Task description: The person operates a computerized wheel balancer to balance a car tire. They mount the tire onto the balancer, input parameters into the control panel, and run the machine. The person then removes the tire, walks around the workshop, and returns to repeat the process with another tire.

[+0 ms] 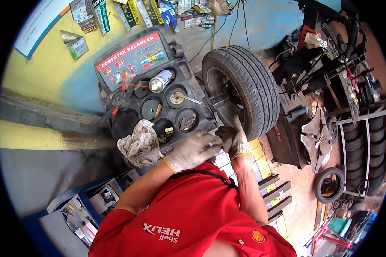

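Both my hands wear whitish knitted work gloves with yellow cuffs. They meet in front of the balancer, near the lower edge of a car wheel with a black tyre [255, 90]. My left hand [194, 150] reaches over from the left, its fingers bent and closed toward the other hand. One finger of my right hand [237, 141] points up beside the rim, and its other fingers, stained dark, curl inward. Whatever lies between the fingertips is hidden. The wheel stands upright on the shaft of a grey wheel balancer [105, 47].
The balancer's tray holds a spray can [161, 81], a tape roll [176, 99], a green disc [150, 109] and metal weights [187, 121]. A crumpled rag [140, 143] lies at its near left corner. Rightward stand a tyre-changing machine [316, 139], a loose tyre [329, 185] and a tyre rack [366, 158].
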Action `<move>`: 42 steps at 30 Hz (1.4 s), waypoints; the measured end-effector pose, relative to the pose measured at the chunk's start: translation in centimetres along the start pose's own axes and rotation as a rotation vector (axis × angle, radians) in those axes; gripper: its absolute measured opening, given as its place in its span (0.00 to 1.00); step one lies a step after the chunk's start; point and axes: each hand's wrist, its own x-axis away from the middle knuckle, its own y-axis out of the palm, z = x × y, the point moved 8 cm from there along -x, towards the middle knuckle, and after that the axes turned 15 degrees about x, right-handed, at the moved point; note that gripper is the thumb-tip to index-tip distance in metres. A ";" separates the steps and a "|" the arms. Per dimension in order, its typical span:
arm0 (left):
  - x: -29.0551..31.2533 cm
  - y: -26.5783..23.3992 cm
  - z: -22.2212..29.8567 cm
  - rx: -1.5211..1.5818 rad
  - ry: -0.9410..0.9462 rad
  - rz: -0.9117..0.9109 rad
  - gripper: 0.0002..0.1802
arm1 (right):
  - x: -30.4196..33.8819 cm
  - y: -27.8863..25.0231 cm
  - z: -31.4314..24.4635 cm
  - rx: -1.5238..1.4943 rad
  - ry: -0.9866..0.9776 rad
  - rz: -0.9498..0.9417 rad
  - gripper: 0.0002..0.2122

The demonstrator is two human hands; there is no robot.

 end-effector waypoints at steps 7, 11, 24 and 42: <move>-1.9 6.8 -1.8 0.241 -0.227 -0.118 0.16 | 2.7 4.0 -3.6 -0.205 -0.486 -0.267 0.33; -1.8 6.3 -1.5 0.293 -0.223 -0.103 0.15 | 1.6 4.2 -2.8 -0.124 -0.371 -0.311 0.30; -2.0 6.9 -1.1 0.364 -0.325 -0.222 0.15 | -2.7 2.8 -2.7 -0.254 -0.302 -0.465 0.27; -3.7 10.5 -0.2 1.738 -0.343 -0.222 0.25 | 4.3 -3.8 -4.8 1.550 -0.818 0.736 0.24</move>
